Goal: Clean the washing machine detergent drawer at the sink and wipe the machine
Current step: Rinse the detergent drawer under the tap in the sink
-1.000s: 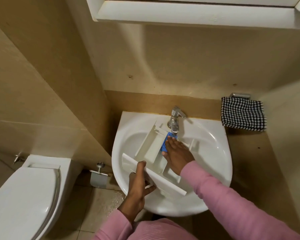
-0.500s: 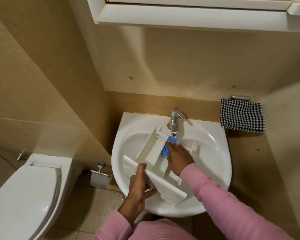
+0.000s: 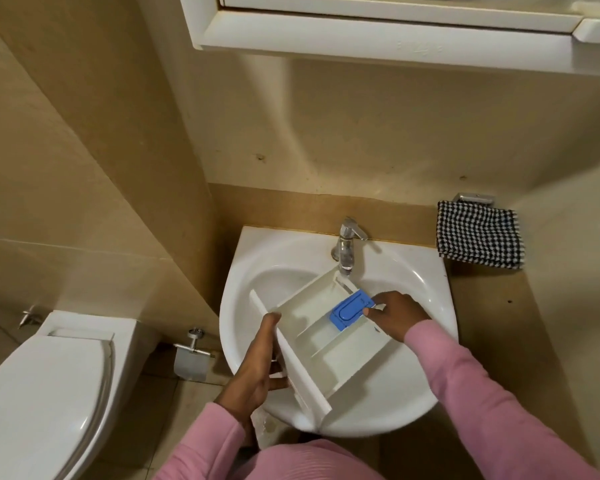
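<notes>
A: Right fingers (image 3: 374,308) first?
B: Curled onto the end of the blue softener cap (image 3: 349,309) nearer the tap (image 3: 347,244), apparently pinching it. Behind them, the right hand (image 3: 394,318), just below and right of the tap.
A: And the left fingers (image 3: 274,381)?
B: Clenched round the front panel of the detergent drawer (image 3: 312,337), thumb over the top edge, the rest beneath. Well below the tap and left of it, the left hand (image 3: 253,368).
A: Lie of the drawer?
B: Held tilted over the sink (image 3: 426,386) basin, long axis running from that front panel up to the back end directly under the tap.
A: So which hand for the cap?
B: The right: seated in the back compartment, straight at those fingers, far from the left grip.
A: Anything in the compartments?
B: Only the cap; no powder showing. Cannot tell whether running or dry at the tap.
A: Next?
B: Probably lifting the cap out for rinsing, with the left grip bracing against twist.
A: Around?
B: Checked cloth (image 3: 478,233) right of the tap; toilet (image 3: 32,393) far left of it.
</notes>
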